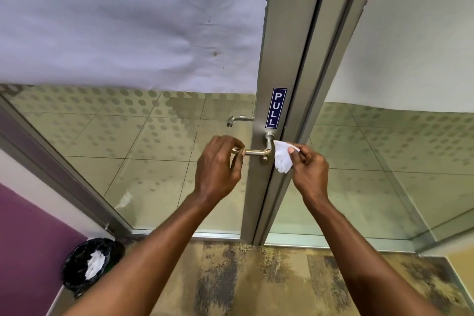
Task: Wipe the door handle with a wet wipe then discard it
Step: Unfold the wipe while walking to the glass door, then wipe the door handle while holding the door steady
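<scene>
Head view: left hand (pixel 218 164) grips polished metal lever handle (pixel 256 152); right hand (pixel 309 167) pinches limp, crumpled white wet wipe (pixel 282 159) by its upper edge.

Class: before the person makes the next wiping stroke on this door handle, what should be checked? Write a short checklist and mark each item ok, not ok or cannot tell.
1. Wipe held in right hand: ok.
2. Wipe touching the handle: cannot tell; it sits beside the handle's bend.
3. Left hand steadying the handle's free end: ok.
4. Wipe wet: cannot tell.
5. Bin present for discarding, lower left on the floor: ok.
</scene>
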